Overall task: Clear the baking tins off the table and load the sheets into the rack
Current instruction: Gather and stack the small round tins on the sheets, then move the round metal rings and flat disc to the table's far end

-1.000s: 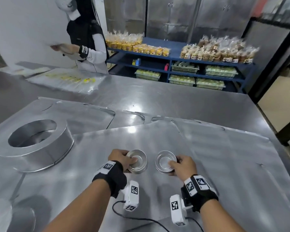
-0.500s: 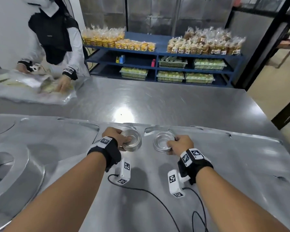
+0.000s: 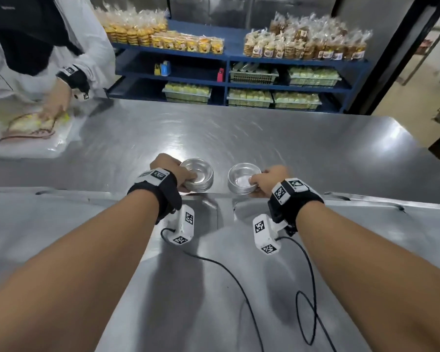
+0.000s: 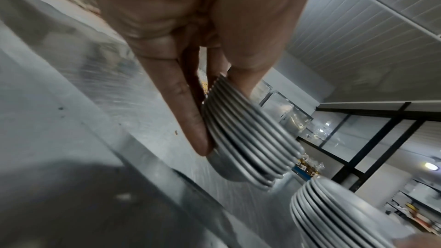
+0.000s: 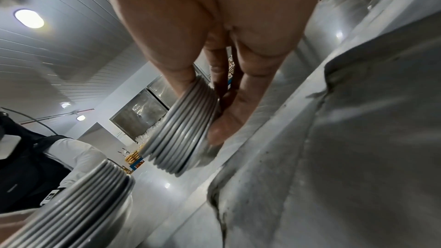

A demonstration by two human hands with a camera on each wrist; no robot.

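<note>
Two stacks of several small round metal baking tins are held just past the far edge of the baking sheets. My left hand [image 3: 181, 175] pinches the left stack [image 3: 200, 179], thumb inside the top tin and fingers under its base [image 4: 248, 139]. My right hand [image 3: 261, 182] pinches the right stack [image 3: 240, 181] the same way [image 5: 183, 131]. Each wrist view also shows the other stack at its lower edge: the right stack [image 4: 334, 214] and the left stack [image 5: 78, 208]. Large metal baking sheets [image 3: 341, 250] lie overlapped on the steel table [image 3: 264, 138] beneath my forearms.
Another person [image 3: 69, 54] works at the far left over a plastic-wrapped tray of pastries [image 3: 31, 128]. A blue shelf unit [image 3: 239, 69] with bagged baked goods stands behind the table. Cables [image 3: 308, 301] trail from my wrist cameras over the sheets.
Both hands have carried their tin stacks forward, away from me, from over the baking sheets to the bare table past the sheets' far edge. The big ring tin at the left has left the view.
</note>
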